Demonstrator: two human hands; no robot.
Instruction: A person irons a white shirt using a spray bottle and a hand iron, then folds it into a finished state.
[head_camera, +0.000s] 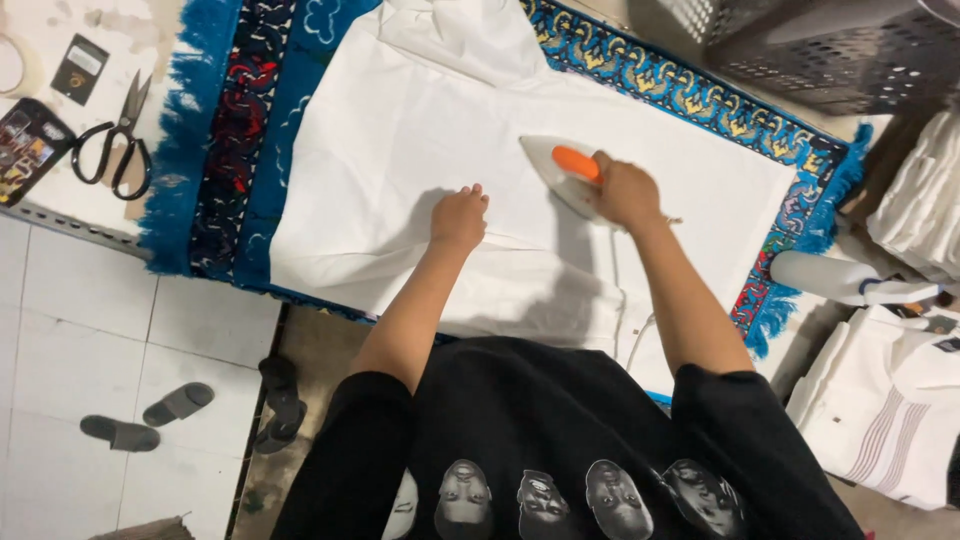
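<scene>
A white garment (420, 130) lies spread flat over a blue patterned rug (240, 120) on the table. My right hand (625, 190) grips the orange handle of a white iron (560, 170), which rests on the cloth with its tip pointing up and left. My left hand (459, 217) presses down on the fabric to the left of the iron, fingers curled, holding a fold line flat. The iron's cord (640, 335) runs back toward my body.
Black scissors (112, 150), a tape roll (20, 65) and small dark packets lie at the table's left end. A white spray bottle (840, 278) and stacks of folded white garments (900, 400) sit at right, a grey basket (840, 50) above. Sandals (150, 415) lie on the tiled floor.
</scene>
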